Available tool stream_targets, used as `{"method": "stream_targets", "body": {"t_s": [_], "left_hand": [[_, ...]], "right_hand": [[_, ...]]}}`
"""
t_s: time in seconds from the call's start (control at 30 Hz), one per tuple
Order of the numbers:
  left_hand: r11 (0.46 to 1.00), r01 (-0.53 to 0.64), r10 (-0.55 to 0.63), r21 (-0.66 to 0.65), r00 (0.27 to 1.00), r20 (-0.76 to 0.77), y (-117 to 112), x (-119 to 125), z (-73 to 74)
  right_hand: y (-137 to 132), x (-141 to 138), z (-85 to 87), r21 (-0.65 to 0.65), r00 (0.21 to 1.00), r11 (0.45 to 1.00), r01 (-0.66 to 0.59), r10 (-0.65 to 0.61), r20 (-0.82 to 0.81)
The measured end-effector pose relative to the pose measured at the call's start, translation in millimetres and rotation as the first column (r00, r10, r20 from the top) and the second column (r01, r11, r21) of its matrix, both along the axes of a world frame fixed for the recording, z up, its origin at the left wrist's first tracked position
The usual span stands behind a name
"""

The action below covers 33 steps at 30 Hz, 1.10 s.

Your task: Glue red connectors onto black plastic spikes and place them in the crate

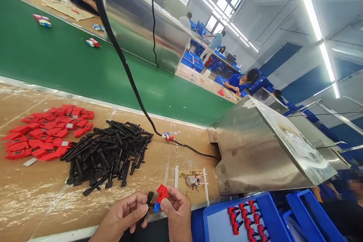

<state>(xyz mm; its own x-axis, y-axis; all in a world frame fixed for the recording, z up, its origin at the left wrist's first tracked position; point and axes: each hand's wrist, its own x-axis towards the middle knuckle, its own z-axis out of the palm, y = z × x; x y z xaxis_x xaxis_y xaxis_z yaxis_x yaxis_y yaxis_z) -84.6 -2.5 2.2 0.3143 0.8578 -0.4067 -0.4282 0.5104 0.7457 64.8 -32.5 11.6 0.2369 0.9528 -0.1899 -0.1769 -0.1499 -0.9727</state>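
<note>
Part (149,198), black, is gripped by left hand (124,213); piece (162,193), red and blue, is pinched by right hand (179,211), close together at near edge of bench (70,211).

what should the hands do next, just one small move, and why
Perhaps press the black piece gently toward the blue end of the red piece: the left hand holds one, the right hand the other, close together, and pieces in the blue tray combine red and black. Whether these two already join is hard to tell.
</note>
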Motion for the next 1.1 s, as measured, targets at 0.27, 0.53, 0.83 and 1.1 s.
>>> {"method": "stream_targets", "body": {"t_s": [0.27, 0.53, 0.83, 1.1], "left_hand": [[0.992, 0.071, -0.062, 0.107, 0.994, -0.092, -0.7, -5.3, -5.8], [0.978, 0.168, -0.150, 0.122, 0.978, -0.145, -0.4, -11.5, -4.5], [0.969, 0.193, -0.170, 0.153, 0.973, -0.155, 2.1, -16.9, -10.1], [0.933, 0.340, -0.330, 0.113, 0.938, -0.104, 13.1, -25.3, -2.6]], "right_hand": [[-2.2, 0.8, 0.4, -0.011, 0.994, 0.999, 0.048, -0.047, 0.098], [-8.2, -10.2, 0.2, 0.066, 0.975, 0.994, 0.083, -0.095, 0.200], [-11.4, -16.5, -10.7, -0.020, 0.978, 0.992, 0.124, -0.118, 0.173], [-5.6, 4.6, -4.7, -0.080, 0.997, 0.994, -0.075, 0.074, -0.012]]}}
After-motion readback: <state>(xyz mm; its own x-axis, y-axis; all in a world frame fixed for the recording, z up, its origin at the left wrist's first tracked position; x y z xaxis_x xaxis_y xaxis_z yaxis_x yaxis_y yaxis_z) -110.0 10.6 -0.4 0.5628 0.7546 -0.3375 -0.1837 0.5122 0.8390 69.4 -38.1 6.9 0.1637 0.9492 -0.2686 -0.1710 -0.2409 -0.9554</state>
